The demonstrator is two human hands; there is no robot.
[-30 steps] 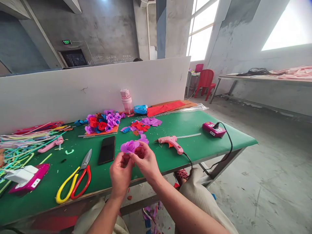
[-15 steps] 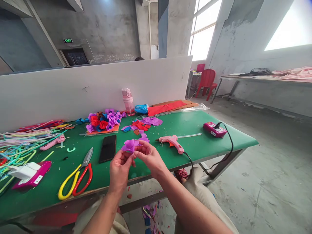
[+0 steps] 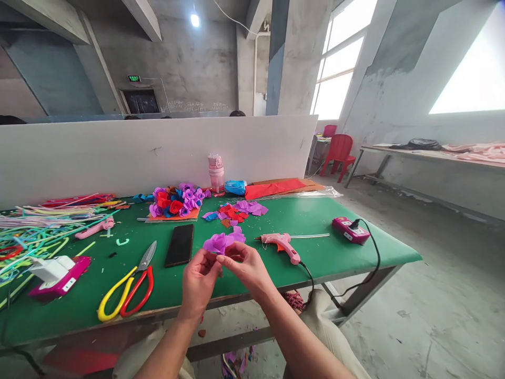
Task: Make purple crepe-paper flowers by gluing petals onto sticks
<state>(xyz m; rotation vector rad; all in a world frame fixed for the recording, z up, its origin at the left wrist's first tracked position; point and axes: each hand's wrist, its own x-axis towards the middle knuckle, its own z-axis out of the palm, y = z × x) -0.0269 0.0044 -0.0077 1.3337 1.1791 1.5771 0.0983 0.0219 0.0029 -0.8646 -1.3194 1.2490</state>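
A purple paper flower (image 3: 218,242) is held above the near edge of the green table (image 3: 323,252). My left hand (image 3: 199,284) pinches it from below, fingers closed on its base. My right hand (image 3: 246,268) grips it from the right side with thumb and fingers pressed on the petals. A pink glue gun (image 3: 280,244) lies on the table just right of my hands. A black phone (image 3: 180,245) lies just left of them.
Yellow and red scissors (image 3: 126,287) lie at the front left. Finished paper flowers (image 3: 175,200) and loose petals (image 3: 236,209) sit further back, with a pink bottle (image 3: 216,173). Coloured straws (image 3: 35,226) fill the left. A pink power box (image 3: 350,230) stands right. A white partition (image 3: 118,152) backs the table.
The camera has tilted up a little, so the table sits lower in view. Both hands stay on the purple flower and have turned it slightly.
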